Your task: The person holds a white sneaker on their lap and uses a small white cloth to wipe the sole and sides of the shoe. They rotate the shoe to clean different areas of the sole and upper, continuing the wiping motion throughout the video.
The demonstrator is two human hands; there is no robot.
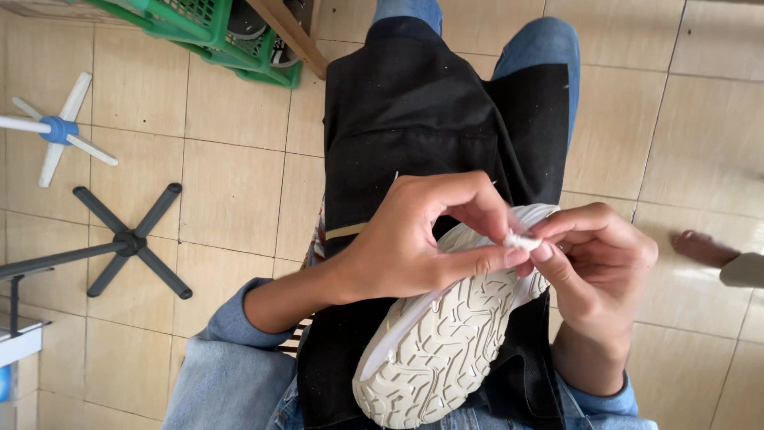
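Beige floor tiles [231,183] frame my lap, where the white shoe [446,334] lies sole-up at lower centre; left hand [414,239] and right hand [597,271] both pinch a small white piece [521,239] at its edge, best gripped firmly with fingertips close together.

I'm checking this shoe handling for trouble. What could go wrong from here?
The shoe lies sole-up, loose on the apron-covered lap; it might slide to the tiled floor. The left hand and right hand pinch a small white piece by fingertips only, so it could slip.
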